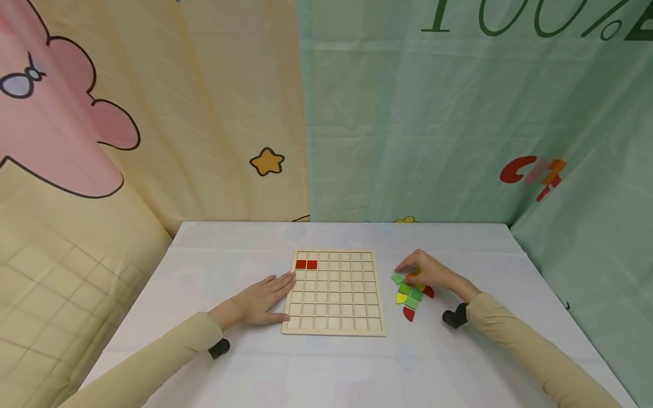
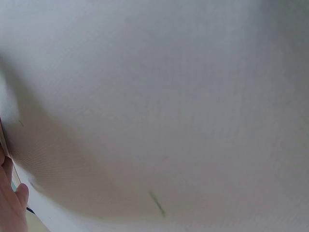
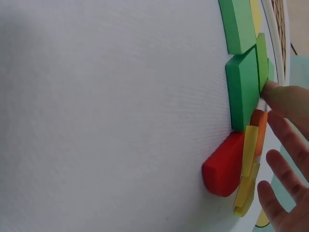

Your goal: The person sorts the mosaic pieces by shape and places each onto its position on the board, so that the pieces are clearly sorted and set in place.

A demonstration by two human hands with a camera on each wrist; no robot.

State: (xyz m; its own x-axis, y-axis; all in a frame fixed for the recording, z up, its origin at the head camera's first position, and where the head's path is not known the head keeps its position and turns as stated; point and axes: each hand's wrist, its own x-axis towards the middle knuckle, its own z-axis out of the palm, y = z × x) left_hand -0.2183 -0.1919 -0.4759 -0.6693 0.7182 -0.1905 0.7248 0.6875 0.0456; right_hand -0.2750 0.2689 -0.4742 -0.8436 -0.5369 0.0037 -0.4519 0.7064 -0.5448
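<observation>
A pale wooden grid board [image 1: 333,333] lies on the table, with two red square tiles [image 1: 306,264] side by side in its second row at the left. My left hand [image 1: 260,300] rests along the board's left edge, fingers spread; only part of it shows in the left wrist view. My right hand [image 1: 431,271] reaches over a small pile of tiles right of the board. In the right wrist view the thumb [image 3: 282,96] is right at a light green tile [image 3: 261,63], with the fingers loosely bent beside an orange tile [image 3: 260,130]. No tile shows pinched between them.
Around the right hand lie green square tiles [image 1: 412,302], a yellow rounded piece [image 1: 401,298] and red rounded pieces [image 1: 409,314]. A white cloth covers the table [image 1: 326,374]. Printed curtains [image 1: 357,113] hang behind it and at both sides.
</observation>
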